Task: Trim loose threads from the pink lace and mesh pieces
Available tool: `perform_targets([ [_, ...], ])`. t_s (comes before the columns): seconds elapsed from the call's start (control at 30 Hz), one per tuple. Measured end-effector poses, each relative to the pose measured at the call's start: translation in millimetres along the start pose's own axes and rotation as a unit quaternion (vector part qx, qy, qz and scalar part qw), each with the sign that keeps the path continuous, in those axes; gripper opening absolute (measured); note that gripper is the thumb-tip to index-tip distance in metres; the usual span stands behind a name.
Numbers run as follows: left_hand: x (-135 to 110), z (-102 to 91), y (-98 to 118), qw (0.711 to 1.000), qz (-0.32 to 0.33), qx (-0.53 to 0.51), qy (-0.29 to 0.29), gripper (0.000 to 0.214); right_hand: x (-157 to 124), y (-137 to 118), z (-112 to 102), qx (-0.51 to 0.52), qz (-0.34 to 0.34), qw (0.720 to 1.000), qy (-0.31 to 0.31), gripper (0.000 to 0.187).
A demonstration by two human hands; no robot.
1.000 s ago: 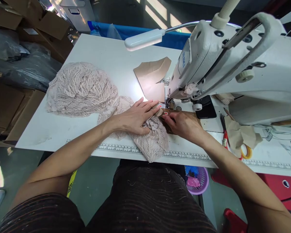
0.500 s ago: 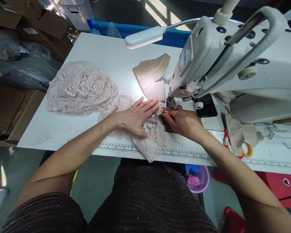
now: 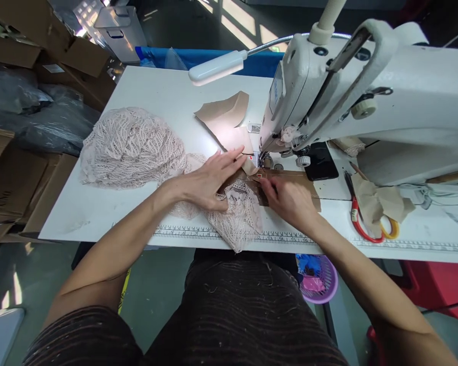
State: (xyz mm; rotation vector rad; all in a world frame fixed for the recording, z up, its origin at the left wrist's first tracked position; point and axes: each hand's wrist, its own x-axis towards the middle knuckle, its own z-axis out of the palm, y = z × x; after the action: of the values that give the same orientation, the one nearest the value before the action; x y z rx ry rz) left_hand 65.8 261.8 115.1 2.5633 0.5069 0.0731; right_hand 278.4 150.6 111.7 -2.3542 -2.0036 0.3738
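My left hand (image 3: 204, 183) lies with fingers stretched out over pale pink lace fabric (image 3: 238, 218), its fingertips just left of the presser foot (image 3: 262, 160). The lace's pointed end hangs over the table's front edge. My right hand (image 3: 292, 201) rests on a flat brown piece (image 3: 309, 190), thumb and index finger pinched together in front of the needle area, where lace and brown piece meet. What sits between those fingertips is too small to make out. A small curled tan edge (image 3: 251, 166) shows between the hands. The white sewing machine (image 3: 290, 96) stands right behind them.
A heap of lace (image 3: 132, 147) lies left on the white table. Behind the hands is a tan cut piece (image 3: 225, 119), under a lamp (image 3: 217, 67). Red-handled scissors (image 3: 356, 218), a yellow tape roll (image 3: 391, 229) and a black phone-like slab (image 3: 321, 161) lie to the right.
The view has shifted slightly, so the machine appears further left. My left thumb has drawn in a little. More of the brown piece shows beside my right hand, which keeps its pinch.
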Motion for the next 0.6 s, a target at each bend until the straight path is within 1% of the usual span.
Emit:
perform_targets([
  [0.03, 0, -2.4, 4, 1.000, -0.014, -0.009, 0.025, 0.092, -4, 6, 0, 0.014, 0.007, 1.000, 0.005, 0.050],
  [0.07, 0, -3.8, 9, 0.998, -0.041, -0.014, 0.046, 0.078, -7, 11, 0, 0.030, 0.010, 0.999, 0.012, 0.051],
  [0.13, 2, -2.2, 21, 0.990, -0.124, -0.005, 0.071, 0.056, -11, 18, 0, 0.074, 0.013, 0.997, 0.027, 0.052],
  [0.2, 6, 4.7, 33, 0.978, -0.193, 0.034, 0.075, 0.050, -13, 21, 2, 0.121, 0.011, 0.992, 0.034, 0.052],
  [0.23, 8, 9.1, 37, 0.974, -0.207, 0.060, 0.075, 0.047, -13, 21, 3, 0.142, 0.009, 0.989, 0.033, 0.051],
  [0.27, 10, 13.2, 40, 0.972, -0.208, 0.082, 0.072, 0.044, -13, 21, 3, 0.159, 0.007, 0.987, 0.033, 0.050],
  [0.33, 11, 18.9, 41, 0.976, -0.186, 0.100, 0.060, 0.035, -13, 19, 4, 0.189, 0.004, 0.981, 0.035, 0.051],
  [0.4, 10, 19.6, 39, 0.983, -0.154, 0.090, 0.047, 0.027, -14, 19, 4, 0.225, 0.003, 0.973, 0.045, 0.054],
  [0.47, 6, 17.0, 38, 0.988, -0.130, 0.064, 0.053, 0.024, -16, 20, 4, 0.276, 0.000, 0.960, 0.053, 0.055],
  [0.53, 0, 14.7, 38, 0.989, -0.121, 0.002, 0.085, 0.022, -18, 22, 5, 0.340, -0.013, 0.939, 0.045, 0.051],
  [0.6, -6, 14.9, 40, 0.976, -0.130, -0.113, 0.133, 0.020, -18, 22, 8, 0.406, -0.036, 0.913, 0.022, 0.043],
])
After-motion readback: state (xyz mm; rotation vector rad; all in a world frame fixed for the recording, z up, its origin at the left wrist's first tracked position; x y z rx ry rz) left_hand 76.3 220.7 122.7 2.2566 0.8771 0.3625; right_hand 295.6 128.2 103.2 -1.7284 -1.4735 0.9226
